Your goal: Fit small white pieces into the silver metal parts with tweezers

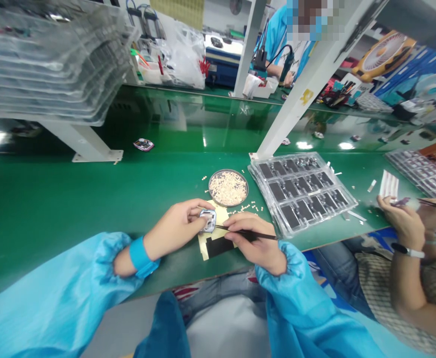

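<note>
While your left hand (176, 226) pinches the small grey part (208, 220) just below the round dish (228, 188) of pale bits, your right hand (257, 243) grips tweezers (246, 232), tip touching that part; right of the dish lies a clear tray (302, 191).

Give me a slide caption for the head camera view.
Left hand holds a small part while right hand works it with tweezers beside a dish of tiny pieces.

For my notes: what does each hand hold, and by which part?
Left hand pinches small silver-framed part by its left edge; right hand grips thin dark tweezers mid-shaft.
</note>
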Demonstrator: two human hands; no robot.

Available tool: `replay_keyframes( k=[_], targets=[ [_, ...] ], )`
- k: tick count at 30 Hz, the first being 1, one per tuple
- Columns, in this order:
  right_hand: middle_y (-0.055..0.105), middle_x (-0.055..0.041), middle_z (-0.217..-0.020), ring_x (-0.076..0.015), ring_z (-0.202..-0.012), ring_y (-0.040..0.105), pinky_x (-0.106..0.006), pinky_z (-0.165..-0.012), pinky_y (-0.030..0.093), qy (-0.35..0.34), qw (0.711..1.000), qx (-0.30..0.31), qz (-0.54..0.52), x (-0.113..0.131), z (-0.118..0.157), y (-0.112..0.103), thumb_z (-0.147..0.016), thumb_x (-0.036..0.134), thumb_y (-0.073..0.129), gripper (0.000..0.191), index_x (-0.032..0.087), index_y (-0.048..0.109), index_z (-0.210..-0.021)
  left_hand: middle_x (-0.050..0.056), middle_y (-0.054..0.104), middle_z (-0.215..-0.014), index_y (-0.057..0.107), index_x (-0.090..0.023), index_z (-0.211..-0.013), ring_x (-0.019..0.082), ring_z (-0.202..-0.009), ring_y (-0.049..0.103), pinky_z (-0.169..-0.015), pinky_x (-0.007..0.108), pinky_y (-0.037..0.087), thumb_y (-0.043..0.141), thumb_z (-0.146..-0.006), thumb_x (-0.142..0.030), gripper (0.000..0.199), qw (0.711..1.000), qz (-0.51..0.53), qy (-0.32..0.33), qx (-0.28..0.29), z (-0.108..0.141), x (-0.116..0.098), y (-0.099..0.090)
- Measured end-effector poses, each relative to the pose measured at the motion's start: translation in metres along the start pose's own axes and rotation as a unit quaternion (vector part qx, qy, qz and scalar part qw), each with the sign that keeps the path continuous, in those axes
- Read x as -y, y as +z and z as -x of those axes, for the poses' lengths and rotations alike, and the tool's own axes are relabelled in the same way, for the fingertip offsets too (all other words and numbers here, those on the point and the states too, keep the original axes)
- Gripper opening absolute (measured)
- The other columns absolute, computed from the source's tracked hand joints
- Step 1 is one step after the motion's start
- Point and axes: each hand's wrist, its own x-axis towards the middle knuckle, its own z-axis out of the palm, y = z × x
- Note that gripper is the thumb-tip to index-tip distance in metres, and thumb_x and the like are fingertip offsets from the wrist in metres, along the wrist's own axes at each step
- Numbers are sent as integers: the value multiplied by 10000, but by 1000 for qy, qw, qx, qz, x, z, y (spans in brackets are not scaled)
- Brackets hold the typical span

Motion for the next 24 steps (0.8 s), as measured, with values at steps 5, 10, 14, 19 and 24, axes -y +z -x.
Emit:
replay_keyframes(
  k=[5, 10, 14, 19, 24],
  targets=[
    [762, -64, -1007, -201, -952, 718, -368, -862, 593, -1, 1000, 5, 4, 1, 0, 0, -803, 57, 761, 266, 220, 699, -1004, 44, 773, -887, 652, -163, -1074, 213, -797, 717, -721, 301, 542, 621, -799, -254, 292, 1000, 0, 3, -3, -1, -1, -1],
    [764, -59, -1012, -195, -948, 719, -365, -865, 591, -5, 1000, 5, 14, 2, 0, 0, -813, 68, 757, 250, 227, 703, -999, 49, 776, -886, 655, -158, -1068, 217, -811, 727, -731, 299, 554, 635, -795, -270, 295, 1000, 16, 0, -4, 0, -2, -1],
    [765, -56, -1015, -195, -948, 720, -367, -864, 592, -2, 1000, 2, 17, 1, -1, 1, -822, 80, 755, 240, 234, 704, -999, 48, 777, -894, 655, -163, -1063, 217, -824, 729, -738, 298, 557, 636, -793, -258, 287, 1000, 17, -2, -4, 0, -1, -1],
    [766, -57, -997, -189, -936, 724, -359, -863, 591, 11, 1000, 0, 12, -2, -1, 3, -816, 88, 768, 213, 223, 712, -971, 53, 773, -893, 650, -161, -1074, 207, -800, 721, -719, 293, 550, 652, -797, -269, 297, 1000, 9, -1, 0, -1, 0, 0],
    [775, -55, -938, -199, -880, 744, -356, -794, 615, 49, 994, -64, -77, 1, 1, 8, -804, 100, 783, 186, 221, 694, -914, 43, 744, -806, 632, -144, -1067, 156, -648, 676, -617, 259, 541, 714, -776, -296, 338, 996, 80, -21, 24, 3, -10, 1]
  ],
)
